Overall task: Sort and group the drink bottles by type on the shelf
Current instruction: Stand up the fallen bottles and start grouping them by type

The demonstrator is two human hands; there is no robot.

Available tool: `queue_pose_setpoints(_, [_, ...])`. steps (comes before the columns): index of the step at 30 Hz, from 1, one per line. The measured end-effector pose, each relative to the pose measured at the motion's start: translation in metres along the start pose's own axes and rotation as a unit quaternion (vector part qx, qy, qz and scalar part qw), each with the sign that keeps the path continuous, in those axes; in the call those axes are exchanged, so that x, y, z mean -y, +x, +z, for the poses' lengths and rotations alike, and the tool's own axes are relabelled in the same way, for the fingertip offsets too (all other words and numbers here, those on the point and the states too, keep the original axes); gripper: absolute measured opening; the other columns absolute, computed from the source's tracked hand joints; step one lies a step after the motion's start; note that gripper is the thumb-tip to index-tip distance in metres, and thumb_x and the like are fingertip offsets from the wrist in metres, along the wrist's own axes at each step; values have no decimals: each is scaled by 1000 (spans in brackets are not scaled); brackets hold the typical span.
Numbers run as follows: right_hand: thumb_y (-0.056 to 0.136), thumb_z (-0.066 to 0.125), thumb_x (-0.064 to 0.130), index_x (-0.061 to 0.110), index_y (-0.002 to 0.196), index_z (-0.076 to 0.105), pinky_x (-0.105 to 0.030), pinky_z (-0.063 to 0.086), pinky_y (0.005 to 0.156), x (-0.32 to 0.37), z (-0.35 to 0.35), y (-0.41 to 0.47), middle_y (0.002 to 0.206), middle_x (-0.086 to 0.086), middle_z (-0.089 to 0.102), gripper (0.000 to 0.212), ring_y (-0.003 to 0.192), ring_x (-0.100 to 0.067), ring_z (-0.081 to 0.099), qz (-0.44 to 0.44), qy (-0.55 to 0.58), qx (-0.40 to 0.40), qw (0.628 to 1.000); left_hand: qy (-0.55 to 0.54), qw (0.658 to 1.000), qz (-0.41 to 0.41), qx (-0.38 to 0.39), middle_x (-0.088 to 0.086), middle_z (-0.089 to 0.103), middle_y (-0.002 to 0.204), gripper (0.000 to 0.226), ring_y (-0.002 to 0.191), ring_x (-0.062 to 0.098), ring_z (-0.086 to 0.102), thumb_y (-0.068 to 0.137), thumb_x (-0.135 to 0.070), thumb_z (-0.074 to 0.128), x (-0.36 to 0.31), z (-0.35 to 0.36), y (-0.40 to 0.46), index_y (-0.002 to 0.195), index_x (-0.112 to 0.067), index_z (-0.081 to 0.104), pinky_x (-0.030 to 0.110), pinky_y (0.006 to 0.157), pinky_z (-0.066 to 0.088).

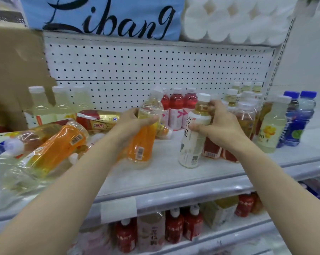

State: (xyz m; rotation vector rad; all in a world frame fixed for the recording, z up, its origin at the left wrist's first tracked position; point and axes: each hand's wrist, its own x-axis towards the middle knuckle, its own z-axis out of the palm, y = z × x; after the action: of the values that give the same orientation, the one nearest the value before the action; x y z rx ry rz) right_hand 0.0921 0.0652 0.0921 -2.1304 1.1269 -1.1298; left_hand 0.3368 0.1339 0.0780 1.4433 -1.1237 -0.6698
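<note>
Both forearms out: left hand (135, 120) grips orange-label bottle (144, 133), right hand (221, 124) grips white-label bottle (194, 133); stand each upright beside its own kind.

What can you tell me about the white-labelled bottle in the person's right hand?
The white-labelled bottle looks like clear plastic with a white cap, amber drink at its shoulder and dark characters down a white wrap. It leans slightly, its base at or just above the shelf. The right hand grips its upper part.
</note>
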Motion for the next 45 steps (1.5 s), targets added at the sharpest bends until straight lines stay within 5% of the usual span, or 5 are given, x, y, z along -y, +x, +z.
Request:
queue_pose_setpoints(12, [78, 85, 43, 29, 147, 48, -36, 45, 104, -24, -8, -6, 133, -1, 55, 80, 123, -18, 51, -16, -88, -78, 993, -162, 982, 32, 93, -3, 67, 131, 87, 122, 20, 62, 68, -42, 86, 19, 90, 39, 143, -24, 46, 53, 104, 48])
queue_pose_setpoints(21, [83, 80, 43, 33, 154, 42, -25, 34, 96, -37, -1, -11, 134, -4, 50, 80, 123, -15, 48, -16, -73, -98, 992, 128, 984, 85, 95, -2, 39, 160, 64, 144, 24, 39, 101, -58, 42, 7, 66, 53, 156, -29, 35, 44, 115, 31])
queue_pose_setpoints(35, [86, 78, 42, 30, 157, 37, -23, 31, 97, -37, 5, -16, 125, 2, 44, 83, 118, -9, 41, -4, -77, -116, 990, 743, 654, 116, 80, 8, 46, 143, 91, 135, 30, 39, 76, -65, 74, 38, 29, 116, 153, -37, 36, 41, 113, 28])
queue_pose_setpoints(40, [87, 78, 41, 29, 157, 37, -21, 30, 98, -35, 5, -17, 122, 5, 41, 82, 115, -7, 37, -1, -68, -115, 991, 696, 709, 74, 82, 9, 48, 133, 79, 127, 30, 41, 75, -64, 74, 40, 29, 115, 141, -28, 49, 41, 107, 37])
queue_pose_setpoints(45, [88, 77, 41, 29, 157, 38, -22, 31, 97, -33, 5, -17, 123, 4, 43, 81, 114, -7, 39, 4, -66, -118, 991, 338, 940, 38, -38, 6, 69, 107, 48, 96, 24, 62, 76, -44, 79, 15, 18, 98, 111, -15, 64, 34, 80, 49])
